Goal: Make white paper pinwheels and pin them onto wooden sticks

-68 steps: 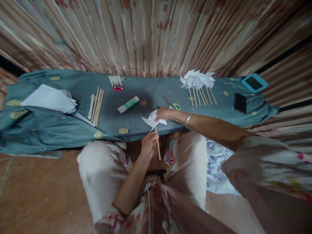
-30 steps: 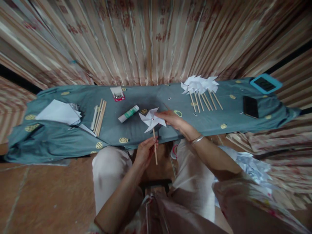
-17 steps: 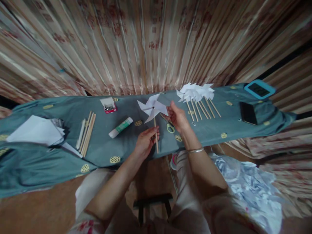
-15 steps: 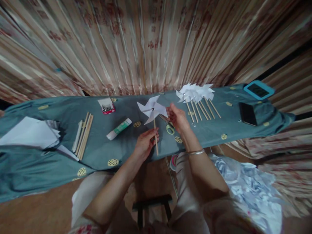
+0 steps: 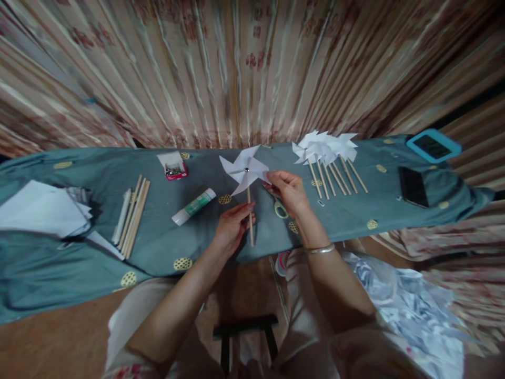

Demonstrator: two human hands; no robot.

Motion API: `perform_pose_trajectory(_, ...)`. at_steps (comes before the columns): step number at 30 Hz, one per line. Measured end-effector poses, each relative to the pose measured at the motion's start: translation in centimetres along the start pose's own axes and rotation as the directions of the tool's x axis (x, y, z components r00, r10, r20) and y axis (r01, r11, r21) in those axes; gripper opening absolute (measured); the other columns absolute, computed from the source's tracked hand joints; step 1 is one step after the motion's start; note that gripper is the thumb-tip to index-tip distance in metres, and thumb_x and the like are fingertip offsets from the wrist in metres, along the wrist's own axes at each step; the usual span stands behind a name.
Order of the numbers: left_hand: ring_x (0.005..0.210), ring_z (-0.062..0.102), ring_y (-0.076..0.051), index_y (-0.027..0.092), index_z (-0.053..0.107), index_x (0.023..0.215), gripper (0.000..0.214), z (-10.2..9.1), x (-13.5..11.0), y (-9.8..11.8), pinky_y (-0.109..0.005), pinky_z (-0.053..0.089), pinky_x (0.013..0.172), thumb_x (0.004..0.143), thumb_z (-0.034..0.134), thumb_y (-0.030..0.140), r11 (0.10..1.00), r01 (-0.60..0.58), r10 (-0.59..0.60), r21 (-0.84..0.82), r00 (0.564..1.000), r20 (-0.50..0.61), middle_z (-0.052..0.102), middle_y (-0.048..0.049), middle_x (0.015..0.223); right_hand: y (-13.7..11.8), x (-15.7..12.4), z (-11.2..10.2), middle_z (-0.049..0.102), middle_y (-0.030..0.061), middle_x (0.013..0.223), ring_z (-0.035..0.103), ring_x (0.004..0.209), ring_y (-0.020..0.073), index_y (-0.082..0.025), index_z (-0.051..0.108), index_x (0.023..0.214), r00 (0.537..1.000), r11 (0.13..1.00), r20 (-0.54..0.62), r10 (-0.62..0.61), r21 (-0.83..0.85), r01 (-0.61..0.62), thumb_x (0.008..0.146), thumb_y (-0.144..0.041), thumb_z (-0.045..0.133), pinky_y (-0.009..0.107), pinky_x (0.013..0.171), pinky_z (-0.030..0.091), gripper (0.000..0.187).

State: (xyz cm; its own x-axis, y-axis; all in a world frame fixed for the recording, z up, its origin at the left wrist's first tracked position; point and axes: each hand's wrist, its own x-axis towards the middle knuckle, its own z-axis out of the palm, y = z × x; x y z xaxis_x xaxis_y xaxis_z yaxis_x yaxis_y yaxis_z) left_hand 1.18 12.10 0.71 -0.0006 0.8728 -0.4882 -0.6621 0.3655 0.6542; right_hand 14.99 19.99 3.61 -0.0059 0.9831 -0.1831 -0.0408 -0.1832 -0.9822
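Observation:
A white paper pinwheel point(image 5: 245, 169) with a shiny pin at its centre stands upright on a thin wooden stick. My left hand point(image 5: 233, 225) grips that stick below the blades, with the fingers closed round it. At the right-hand blade, my right hand point(image 5: 289, 190) pinches the paper tip between thumb and fingers. A silver bangle circles the right wrist. Scissors point(image 5: 281, 209) with a yellow-green handle lie on the cloth under the right hand, their blades partly hidden. Left of the pinwheel lies a green and white glue stick point(image 5: 193, 207).
Several finished pinwheels point(image 5: 325, 148) overlap at the back right. Beyond them lie a black phone point(image 5: 412, 186) and a blue-framed device point(image 5: 433, 146). To the left are a pin box point(image 5: 173, 166), wooden sticks point(image 5: 136, 218) and white paper sheets point(image 5: 43, 210). Crumpled paper point(image 5: 418, 305) fills a bag below right.
My right hand has closed from loosely curved fingers beside the pinwheel to a pinch on its right blade. The blades have turned slightly. The left hand keeps its hold on the stick.

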Motion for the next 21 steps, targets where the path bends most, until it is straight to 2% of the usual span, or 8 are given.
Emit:
perform_pose_trajectory(7, 0.059, 0.057, -0.007, 0.012, 0.077, 0.073, 0.034, 0.3, 0.2, 0.4, -0.019, 0.050, 0.058, 0.046, 0.094, 0.024, 1.000, -0.018, 0.018, -0.015, 0.998, -0.056, 0.066, -0.0007, 0.065, 0.2, -0.4, 0.7, 0.066, -0.0023, 0.064, 0.055, 0.058, 0.0096, -0.019, 0.066, 0.064, 1.000, 0.999, 0.028, -0.002, 0.045, 0.001, 0.052, -0.051, 0.083, 0.022, 0.059, 0.046, 0.038)
perform_pose_trajectory(14, 0.059, 0.058, -0.008, 0.012, 0.076, 0.075, 0.026, 0.3, 0.4, 0.8, -0.022, 0.050, 0.061, 0.054, 0.090, 0.018, 0.999, -0.041, 0.039, -0.021, 0.997, -0.071, 0.067, -0.0013, 0.066, 0.2, -0.7, 1.6, 0.062, -0.0035, 0.060, 0.052, 0.057, 0.0092, -0.020, 0.061, 0.058, 0.994, 0.999, 0.105, -0.005, 0.033, 0.002, 0.050, -0.054, 0.084, 0.023, 0.060, 0.047, 0.043)
perform_pose_trajectory(17, 0.059, 0.058, -0.008, 0.012, 0.076, 0.073, 0.023, 0.3, 0.5, 0.9, -0.023, 0.050, 0.062, 0.054, 0.089, 0.015, 0.999, -0.036, 0.033, -0.035, 0.996, -0.084, 0.068, -0.0017, 0.067, 0.3, -0.9, 1.9, 0.057, -0.0043, 0.058, 0.050, 0.055, 0.0092, -0.020, 0.059, 0.057, 0.991, 1.000, 0.135, -0.008, -0.019, 0.010, 0.054, -0.058, 0.082, 0.023, 0.058, 0.045, 0.045)
perform_pose_trajectory(21, 0.057, 0.058, -0.008, 0.012, 0.076, 0.072, 0.023, 0.4, 0.4, 1.0, -0.022, 0.049, 0.061, 0.053, 0.090, 0.015, 0.999, -0.027, 0.023, -0.043, 0.995, -0.096, 0.068, -0.0012, 0.065, 0.6, -1.0, 1.9, 0.056, -0.0046, 0.057, 0.048, 0.054, 0.0086, -0.020, 0.060, 0.059, 0.989, 1.000, 0.144, -0.021, -0.012, 0.023, 0.052, -0.060, 0.081, 0.023, 0.056, 0.043, 0.045)
